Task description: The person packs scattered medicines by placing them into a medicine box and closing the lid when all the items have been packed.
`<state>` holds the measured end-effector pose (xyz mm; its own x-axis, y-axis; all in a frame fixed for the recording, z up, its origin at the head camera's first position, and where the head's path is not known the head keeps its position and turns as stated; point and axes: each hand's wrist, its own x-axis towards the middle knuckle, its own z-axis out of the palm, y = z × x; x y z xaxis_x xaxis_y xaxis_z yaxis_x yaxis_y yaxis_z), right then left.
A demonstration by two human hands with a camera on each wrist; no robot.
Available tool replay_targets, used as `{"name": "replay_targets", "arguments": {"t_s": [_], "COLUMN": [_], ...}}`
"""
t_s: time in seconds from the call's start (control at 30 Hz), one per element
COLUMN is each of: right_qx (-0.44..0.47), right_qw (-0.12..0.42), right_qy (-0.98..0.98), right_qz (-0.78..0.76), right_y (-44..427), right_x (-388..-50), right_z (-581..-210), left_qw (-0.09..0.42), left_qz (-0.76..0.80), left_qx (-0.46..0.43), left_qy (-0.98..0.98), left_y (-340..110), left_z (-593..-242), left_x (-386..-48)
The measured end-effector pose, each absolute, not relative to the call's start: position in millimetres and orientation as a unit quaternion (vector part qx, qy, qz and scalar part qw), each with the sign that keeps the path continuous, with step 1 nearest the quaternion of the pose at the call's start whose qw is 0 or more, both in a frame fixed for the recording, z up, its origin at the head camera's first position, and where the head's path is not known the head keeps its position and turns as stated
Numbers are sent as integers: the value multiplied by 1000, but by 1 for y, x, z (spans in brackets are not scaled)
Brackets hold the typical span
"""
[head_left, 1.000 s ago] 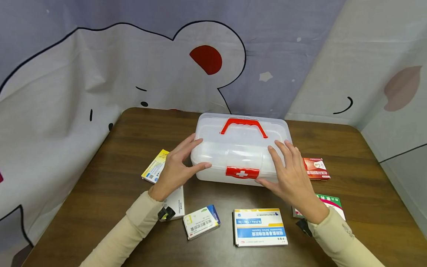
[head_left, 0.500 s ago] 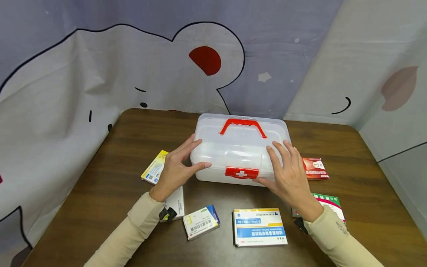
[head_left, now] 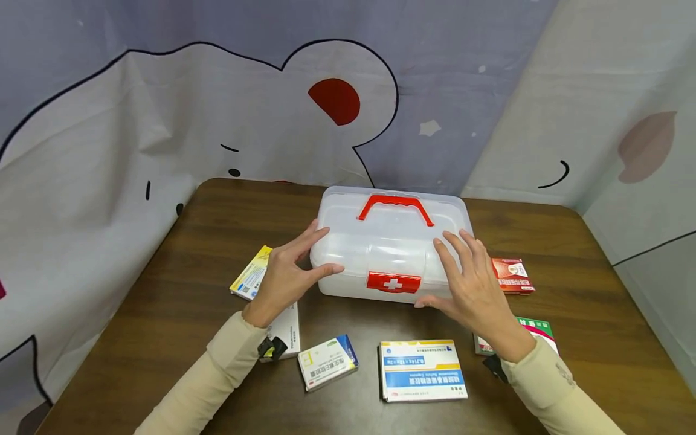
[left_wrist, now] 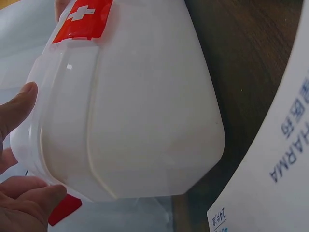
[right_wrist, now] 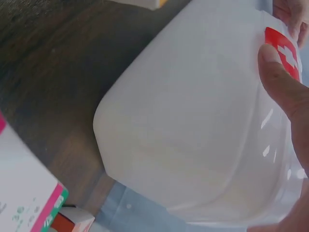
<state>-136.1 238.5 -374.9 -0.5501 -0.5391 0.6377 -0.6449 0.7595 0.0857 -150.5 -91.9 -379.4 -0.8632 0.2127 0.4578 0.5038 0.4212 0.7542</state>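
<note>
Squarely between left hand (head_left: 287, 272) and right hand (head_left: 472, 284) sits the box (head_left: 394, 243).

A translucent white plastic case (head_left: 342, 257) with a red handle (head_left: 396, 199) and a red cross-marked latch (head_left: 394, 282) stands on a dark brown wood-grain table (head_left: 179, 326). The left hand (head_left: 288, 275) touches the case's left end, the spread right hand (head_left: 475, 287) its right end. A yellow-and-white carton (head_left: 252, 275) and a plain white carton (head_left: 288, 332) lie partly hidden by the left hand; a red carton (head_left: 513, 276) lies beside the right hand, a green-edged white carton (head_left: 539, 332) partly behind it. In front of the case lie a small white carton with a blue end (head_left: 328, 363) and a flat white carton with blue and yellow bands (head_left: 423, 370)
</note>
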Motion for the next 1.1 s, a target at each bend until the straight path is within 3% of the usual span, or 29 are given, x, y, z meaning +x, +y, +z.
{"name": "replay_targets", "arguments": {"t_s": [0.6, 1.1], "right_qx": [363, 378], "right_qw": [281, 281], "right_qy": [-883, -858], "right_qz": [100, 205], "right_y": [255, 265], "right_x": [-141, -153], "right_z": [-364, -347], "left_qw": [195, 222], "left_qz": [-450, -448], "left_qx": [-262, -270], "left_qy": [-831, -823], "left_y": [-92, -89], "left_z": [-374, -360], "left_x": [-156, -165]}}
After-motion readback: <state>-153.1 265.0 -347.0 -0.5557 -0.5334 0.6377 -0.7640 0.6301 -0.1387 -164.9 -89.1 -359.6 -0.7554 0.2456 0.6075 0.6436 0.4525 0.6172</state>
